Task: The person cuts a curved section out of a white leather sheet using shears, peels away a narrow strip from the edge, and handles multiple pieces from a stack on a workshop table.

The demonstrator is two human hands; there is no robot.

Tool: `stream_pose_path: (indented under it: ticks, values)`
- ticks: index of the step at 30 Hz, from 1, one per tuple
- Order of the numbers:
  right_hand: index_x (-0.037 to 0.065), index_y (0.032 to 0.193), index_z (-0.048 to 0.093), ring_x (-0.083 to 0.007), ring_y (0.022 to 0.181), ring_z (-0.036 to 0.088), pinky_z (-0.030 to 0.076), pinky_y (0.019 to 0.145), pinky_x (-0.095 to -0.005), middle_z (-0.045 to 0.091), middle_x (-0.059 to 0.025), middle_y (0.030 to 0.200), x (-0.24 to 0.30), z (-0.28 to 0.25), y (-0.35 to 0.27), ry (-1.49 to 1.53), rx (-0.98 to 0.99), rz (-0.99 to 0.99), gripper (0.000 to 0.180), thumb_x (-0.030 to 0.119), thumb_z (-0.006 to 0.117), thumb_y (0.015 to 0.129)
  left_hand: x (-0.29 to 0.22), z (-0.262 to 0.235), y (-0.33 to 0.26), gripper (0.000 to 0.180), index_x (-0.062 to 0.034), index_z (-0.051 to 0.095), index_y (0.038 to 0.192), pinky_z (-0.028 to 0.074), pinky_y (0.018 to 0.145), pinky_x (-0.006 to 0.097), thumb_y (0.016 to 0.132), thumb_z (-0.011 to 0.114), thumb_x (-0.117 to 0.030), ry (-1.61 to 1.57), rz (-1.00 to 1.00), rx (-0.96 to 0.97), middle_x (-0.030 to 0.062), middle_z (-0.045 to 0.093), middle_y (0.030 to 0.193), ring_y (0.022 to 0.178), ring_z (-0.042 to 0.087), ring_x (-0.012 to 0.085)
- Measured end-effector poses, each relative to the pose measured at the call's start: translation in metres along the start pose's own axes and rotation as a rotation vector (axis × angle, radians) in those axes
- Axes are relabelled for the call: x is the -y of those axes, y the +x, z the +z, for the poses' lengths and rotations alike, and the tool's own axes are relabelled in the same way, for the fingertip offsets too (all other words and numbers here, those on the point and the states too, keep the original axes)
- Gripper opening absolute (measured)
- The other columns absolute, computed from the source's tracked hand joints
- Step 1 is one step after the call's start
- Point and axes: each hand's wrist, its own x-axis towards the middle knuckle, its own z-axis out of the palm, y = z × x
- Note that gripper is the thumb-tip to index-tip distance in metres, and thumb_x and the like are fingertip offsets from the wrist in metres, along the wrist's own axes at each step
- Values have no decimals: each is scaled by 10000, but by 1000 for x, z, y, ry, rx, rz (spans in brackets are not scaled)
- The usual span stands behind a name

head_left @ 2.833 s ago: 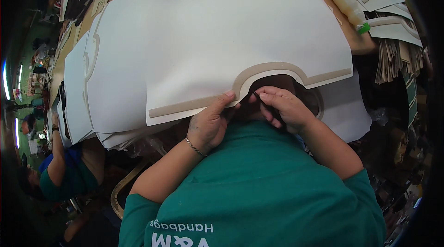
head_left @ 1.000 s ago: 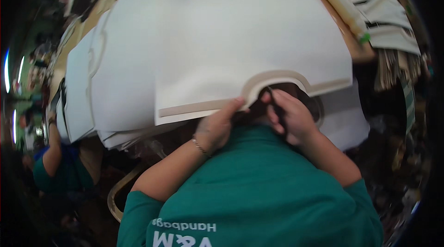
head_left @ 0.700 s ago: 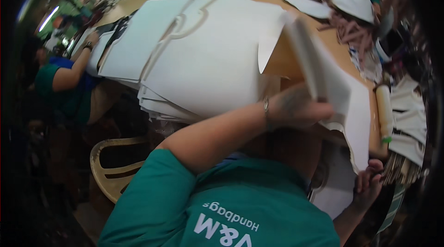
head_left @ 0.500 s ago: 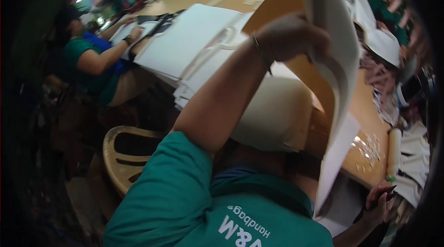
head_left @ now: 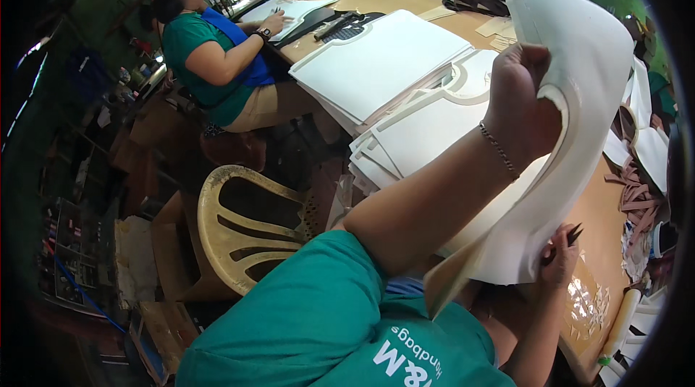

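My left hand [head_left: 523, 94] is raised and closed on a large white bag panel [head_left: 579, 97], gripping it beside a curved cut-out in its edge. The panel bends as it hangs, and its lower corner, with a tan underside, reaches down in front of my green shirt. Lower right, my right hand [head_left: 559, 258] is closed on a small dark pointed tool [head_left: 574, 233], whose exact kind I cannot make out. That hand is close to the panel's lower edge; whether it touches is unclear.
Stacks of white panels [head_left: 384, 61] lie on the tan table [head_left: 604, 206]. Small white scraps [head_left: 590, 304] are scattered near my right hand, with pink strips [head_left: 641, 195] beyond. A yellow plastic chair [head_left: 217, 220] stands at left. A co-worker [head_left: 210, 54] sits at the far-left table edge.
The view has shifted, and the panel now shows mostly its white face rather than its tan one. My right hand has come closer to the panel. Both hands keep their holds.
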Motion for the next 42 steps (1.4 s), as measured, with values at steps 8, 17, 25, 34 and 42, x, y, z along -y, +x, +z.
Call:
stream_pose_path:
  ticks: [8, 17, 25, 34, 42]
  values:
    - [108, 801, 462, -63, 568, 429, 372, 466, -173, 479, 1, 742, 10, 21, 8, -280, -396, 137, 115, 185, 546, 814, 22, 15, 17, 262, 41, 477, 869, 448, 744, 395, 770, 373, -178, -258, -387, 171, 183, 552, 814, 730, 554, 299]
    - [44, 816, 488, -146, 764, 484, 399, 710, -286, 508, -29, 789, 66, 21, -6, -135, -365, -107, 110, 107, 536, 740, 31, 14, 60, 124, -64, 514, 769, 465, 558, 337, 708, 460, -157, 557, 292, 242, 68, 513, 669, 595, 544, 196]
    - [86, 825, 471, -83, 655, 449, 378, 602, -192, 471, 4, 744, 8, 72, -17, -178, -368, 162, 189, -21, 563, 700, -175, -126, 160, 368, -11, 610, 710, 444, 675, 356, 712, 525, -369, 2973, -149, 271, 165, 605, 752, 683, 568, 264]
    - [51, 843, 488, -98, 527, 531, 370, 413, -168, 535, -28, 729, 35, 48, -22, -211, 146, 535, 150, 26, 585, 732, -177, -223, 31, 526, -36, 569, 982, 423, 818, 371, 695, 581, -477, 2869, -143, -484, 158, 557, 989, 946, 518, 295]
    - [-12, 1008, 455, -93, 583, 544, 386, 427, -184, 526, -47, 740, 11, 42, 31, -501, -416, 329, 333, 190, 592, 782, -153, -188, 50, 475, -35, 612, 824, 454, 736, 374, 749, 509, -493, 2565, 82, -140, 160, 577, 899, 874, 550, 292]
